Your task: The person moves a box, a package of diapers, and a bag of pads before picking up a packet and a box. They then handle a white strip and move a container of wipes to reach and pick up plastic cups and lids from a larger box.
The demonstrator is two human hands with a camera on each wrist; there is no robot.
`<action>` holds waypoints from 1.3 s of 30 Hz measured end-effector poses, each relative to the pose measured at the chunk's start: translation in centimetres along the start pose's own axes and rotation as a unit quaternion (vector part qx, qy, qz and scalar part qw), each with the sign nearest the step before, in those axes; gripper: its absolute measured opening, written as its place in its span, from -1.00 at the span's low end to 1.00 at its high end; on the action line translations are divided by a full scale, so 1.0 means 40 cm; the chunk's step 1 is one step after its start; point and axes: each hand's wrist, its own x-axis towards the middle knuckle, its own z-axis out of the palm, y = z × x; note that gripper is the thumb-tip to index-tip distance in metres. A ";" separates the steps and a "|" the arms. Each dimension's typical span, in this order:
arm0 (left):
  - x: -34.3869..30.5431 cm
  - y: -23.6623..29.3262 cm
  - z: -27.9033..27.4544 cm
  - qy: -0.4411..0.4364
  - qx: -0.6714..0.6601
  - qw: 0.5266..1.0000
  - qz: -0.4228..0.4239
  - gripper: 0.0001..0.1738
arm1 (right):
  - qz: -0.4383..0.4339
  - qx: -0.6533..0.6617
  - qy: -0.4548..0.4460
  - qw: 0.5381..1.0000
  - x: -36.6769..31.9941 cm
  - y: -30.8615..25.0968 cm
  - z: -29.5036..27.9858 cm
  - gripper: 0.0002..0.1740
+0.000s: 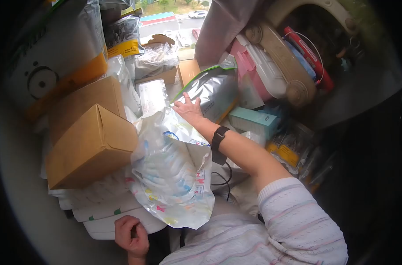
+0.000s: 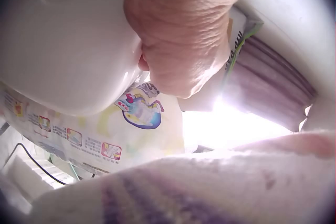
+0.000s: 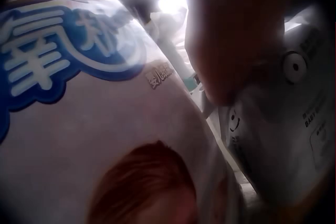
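Observation:
My right hand (image 1: 190, 110) reaches forward with its fingers spread at the near edge of a silver zip bag (image 1: 218, 90) with a green top strip. In the right wrist view, that dark hand (image 3: 231, 40) overlaps a grey bag (image 3: 283, 113) printed with a round eye. Just below the right hand stands a crinkled, open diaper pack (image 1: 174, 165), pale diapers showing through it. My left hand (image 1: 131, 236) hangs with loosely curled fingers beside a rounded white plastic edge (image 1: 121, 227). Seen by the left wrist camera, the hand (image 2: 181, 50) partly hides its own fingers.
Two brown cardboard boxes (image 1: 90, 145) stack at left, before a large white-and-orange bag (image 1: 64, 66). A teal box (image 1: 254, 121) lies right of the silver bag. Farther right are a pink-and-white bin (image 1: 263, 70) and a beige plastic frame (image 1: 285, 62). A black cable (image 1: 227, 179) loops below the right wrist.

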 end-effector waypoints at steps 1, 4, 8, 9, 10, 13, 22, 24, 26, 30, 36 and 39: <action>-0.003 -0.001 0.001 0.005 -0.005 1.000 -0.001 -0.82 | -0.022 -0.002 0.068 0.997 0.001 0.010 0.010 -0.70; 0.001 0.002 0.003 0.010 0.018 1.000 0.011 -0.83 | -0.047 -0.007 0.056 0.997 -0.013 0.040 0.006 -0.73; 0.008 -0.008 0.006 0.031 0.031 0.997 0.056 -0.79 | -0.102 0.020 0.158 0.982 -0.181 0.075 0.044 -0.69; 0.007 -0.010 0.006 0.031 0.033 0.997 0.056 -0.79 | -0.095 0.052 0.134 0.985 -0.234 0.079 0.041 -0.65; 0.007 -0.010 0.007 0.032 0.035 0.997 0.056 -0.78 | -0.084 0.061 0.107 0.989 -0.280 0.093 0.042 -0.63; 0.009 -0.008 0.006 0.031 0.039 0.997 0.056 -0.79 | -0.040 0.171 0.070 0.982 -0.360 0.160 -0.007 -0.63; 0.007 0.004 0.007 0.012 0.052 0.998 0.030 -0.82 | 0.430 0.555 0.050 0.711 -0.220 0.387 -0.110 0.07; 0.007 0.001 0.010 0.010 0.053 0.998 0.035 -0.82 | 0.438 0.497 0.024 0.749 -0.166 0.400 -0.107 -0.10; 0.004 -0.003 0.010 0.010 0.053 0.998 0.036 -0.82 | 0.439 0.457 -0.007 0.774 -0.133 0.395 -0.100 -0.22; -0.008 -0.016 0.009 0.012 0.044 0.999 0.029 -0.81 | 0.394 0.575 0.056 0.714 -0.111 0.362 -0.058 -0.62; -0.004 -0.005 0.002 -0.001 0.011 0.999 0.030 -0.81 | 0.265 0.549 0.143 0.780 -0.153 0.350 -0.096 -0.73; -0.005 -0.008 -0.005 -0.024 -0.008 0.999 0.031 -0.83 | 0.208 0.468 0.162 0.843 -0.159 0.382 -0.081 -0.74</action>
